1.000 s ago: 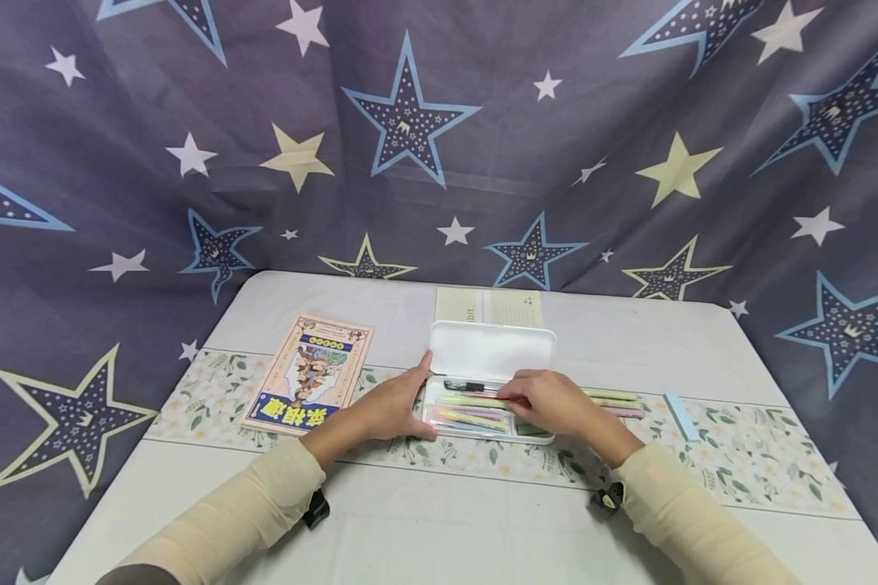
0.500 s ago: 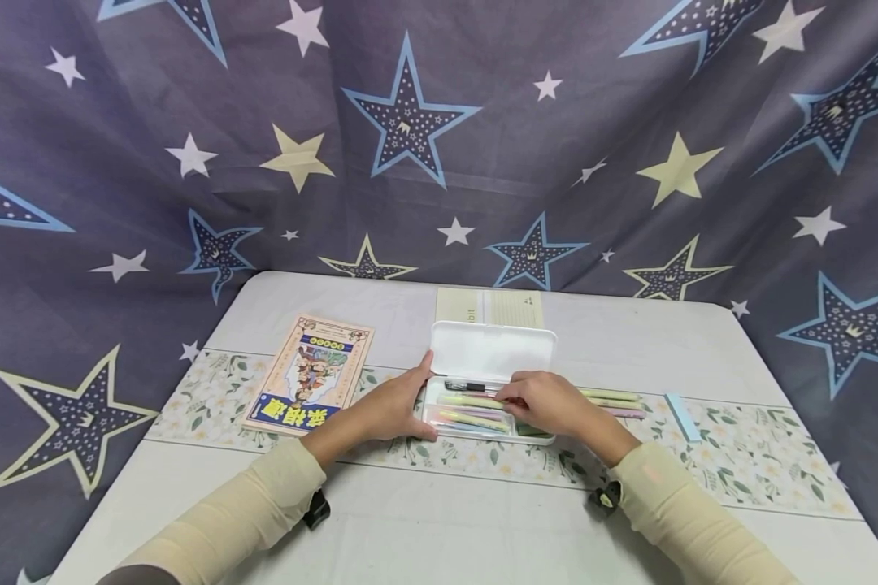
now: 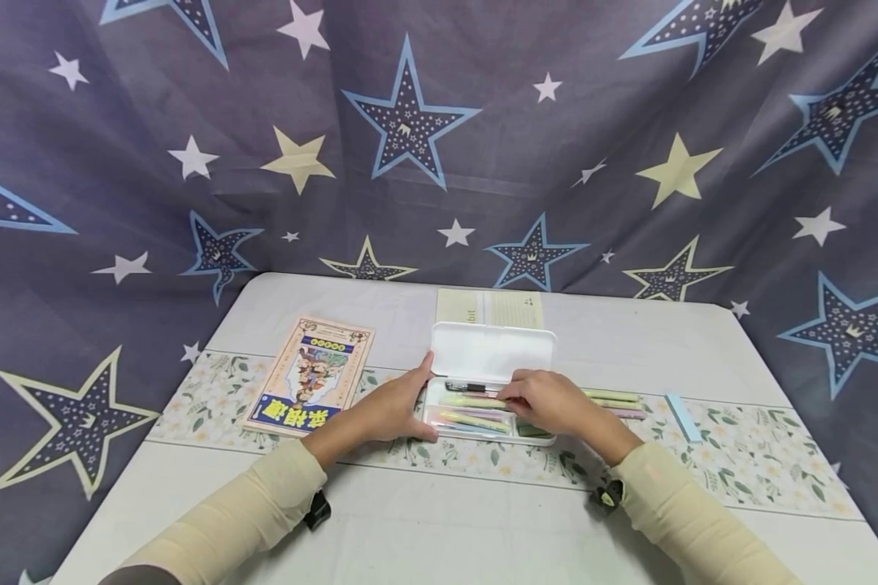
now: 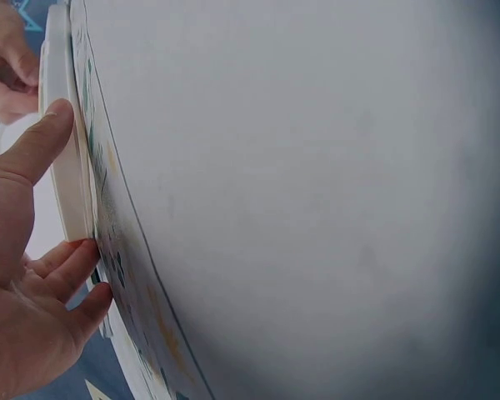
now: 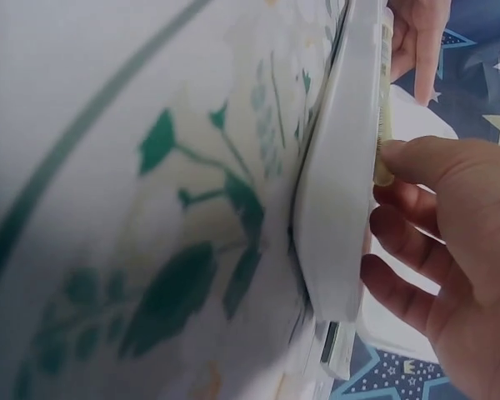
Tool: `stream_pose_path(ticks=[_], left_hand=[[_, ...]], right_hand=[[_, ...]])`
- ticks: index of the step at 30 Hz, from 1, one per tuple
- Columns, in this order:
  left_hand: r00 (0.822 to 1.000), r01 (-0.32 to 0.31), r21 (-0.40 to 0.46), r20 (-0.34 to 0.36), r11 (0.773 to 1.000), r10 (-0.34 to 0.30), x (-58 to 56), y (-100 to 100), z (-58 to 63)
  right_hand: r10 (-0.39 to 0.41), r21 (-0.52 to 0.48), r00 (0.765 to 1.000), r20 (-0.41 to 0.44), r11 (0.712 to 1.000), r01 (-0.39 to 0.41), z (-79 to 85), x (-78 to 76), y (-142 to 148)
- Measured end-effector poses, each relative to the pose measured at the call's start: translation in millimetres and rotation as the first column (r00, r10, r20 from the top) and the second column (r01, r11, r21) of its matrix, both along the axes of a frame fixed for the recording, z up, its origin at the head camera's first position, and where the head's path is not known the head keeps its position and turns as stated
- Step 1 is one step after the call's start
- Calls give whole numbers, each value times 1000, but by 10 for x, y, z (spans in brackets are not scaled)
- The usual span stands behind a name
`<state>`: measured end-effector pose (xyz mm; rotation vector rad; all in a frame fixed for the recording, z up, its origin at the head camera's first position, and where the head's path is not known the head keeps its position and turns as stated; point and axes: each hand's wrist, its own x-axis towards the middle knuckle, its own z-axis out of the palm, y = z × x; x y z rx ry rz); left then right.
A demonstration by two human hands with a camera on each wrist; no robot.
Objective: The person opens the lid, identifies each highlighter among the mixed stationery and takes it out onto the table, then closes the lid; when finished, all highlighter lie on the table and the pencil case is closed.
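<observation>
An open white pencil case (image 3: 493, 354) lies mid-table, its lid tipped back away from the person. My left hand (image 3: 389, 404) grips its left end, thumb along the near wall and fingers round the end. Inside are a black-capped pen (image 3: 466, 387) and several pastel pens. My right hand (image 3: 549, 401) reaches over the case's right half and pinches a yellow pen (image 3: 470, 400) in it. The right wrist view shows the thumb on the end of that yellow pen (image 5: 384, 125). A dark green item (image 3: 532, 429) sits in the case below this hand, partly covered.
Several green, yellow and purple pens (image 3: 615, 399) lie right of the case, partly behind the right hand. Farther right is a light blue strip (image 3: 682, 418). A thick book (image 3: 310, 374) lies at left, and a cream notebook (image 3: 488, 306) behind the lid. A star-patterned curtain (image 3: 410, 203) hangs behind.
</observation>
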<state>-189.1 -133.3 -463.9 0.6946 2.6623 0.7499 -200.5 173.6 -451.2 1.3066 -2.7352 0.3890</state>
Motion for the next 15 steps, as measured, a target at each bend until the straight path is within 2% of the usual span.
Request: stream_pose_path(ticks=[4,9,15], left_hand=[[1000,-1,-10,1,1000,1,0,9,1],[1000,-4,-19,3,1000,4,1,8,0],[1000,-3,-8,6,1000,3,1,7,7]], right_hand=[[-17,-30,1000,-22,999,17,8,10,78],[-59,-20,998,12,998,59,27,23,193],[-93,-30,996,10,995,93,42,53,340]])
